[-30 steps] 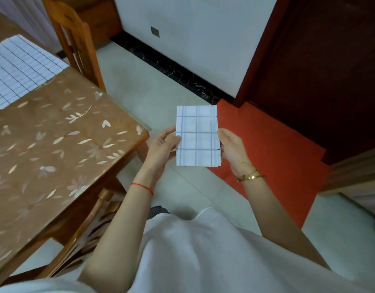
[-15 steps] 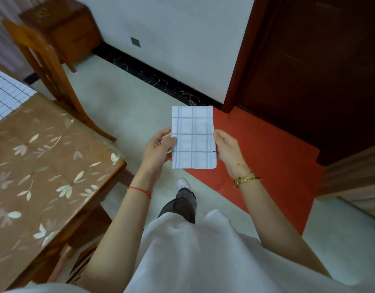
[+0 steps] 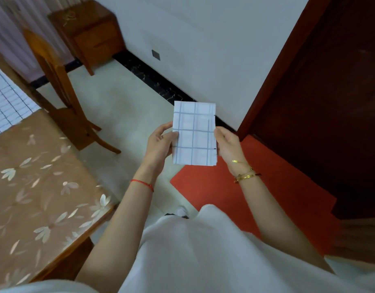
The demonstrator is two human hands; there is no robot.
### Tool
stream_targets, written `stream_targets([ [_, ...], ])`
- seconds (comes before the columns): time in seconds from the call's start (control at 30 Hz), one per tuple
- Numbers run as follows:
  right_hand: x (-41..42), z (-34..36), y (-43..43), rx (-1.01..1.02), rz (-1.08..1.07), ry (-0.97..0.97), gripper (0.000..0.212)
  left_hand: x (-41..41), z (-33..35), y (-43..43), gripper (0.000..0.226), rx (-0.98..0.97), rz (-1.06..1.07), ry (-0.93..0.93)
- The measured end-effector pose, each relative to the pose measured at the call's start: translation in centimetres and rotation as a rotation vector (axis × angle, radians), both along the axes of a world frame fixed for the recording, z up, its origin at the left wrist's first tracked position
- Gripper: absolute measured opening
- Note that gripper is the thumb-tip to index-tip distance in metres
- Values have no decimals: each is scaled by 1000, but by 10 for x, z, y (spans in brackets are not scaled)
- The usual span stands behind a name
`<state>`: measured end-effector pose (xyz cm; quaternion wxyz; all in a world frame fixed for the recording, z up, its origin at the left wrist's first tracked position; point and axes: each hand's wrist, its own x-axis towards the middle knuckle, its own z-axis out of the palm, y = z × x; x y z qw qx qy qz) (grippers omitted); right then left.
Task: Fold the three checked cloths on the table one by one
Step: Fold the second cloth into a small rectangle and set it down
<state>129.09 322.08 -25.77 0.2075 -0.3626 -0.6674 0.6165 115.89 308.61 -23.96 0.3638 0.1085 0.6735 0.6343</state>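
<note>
A white checked cloth (image 3: 194, 134), folded into a small upright rectangle, is held in the air over the floor, to the right of the table. My left hand (image 3: 160, 144) pinches its left edge and my right hand (image 3: 227, 144) pinches its right edge. Another checked cloth (image 3: 6, 102) lies flat on the far left of the table (image 3: 40, 187), partly cut off by the frame edge. No third cloth is in view.
The table has a brown flowered cover. A wooden chair (image 3: 61, 92) stands beyond the table's corner, and a wooden cabinet (image 3: 89, 30) behind it by the wall. A red mat (image 3: 266, 187) lies before a dark door (image 3: 330, 102) at the right.
The view has swung right and up, away from the table, so less of the table and flat cloth shows. Both hands still hold the folded cloth the same way.
</note>
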Motion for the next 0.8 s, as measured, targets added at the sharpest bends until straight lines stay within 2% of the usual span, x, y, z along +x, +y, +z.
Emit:
stream_targets([
  [0.47, -114, 7, 133, 6, 246, -5, 34, -84, 5, 108, 33, 26, 232, -11],
  [0.8, -203, 12, 250, 77, 436, 26, 45, -139, 4, 201, 39, 76, 409, -31],
])
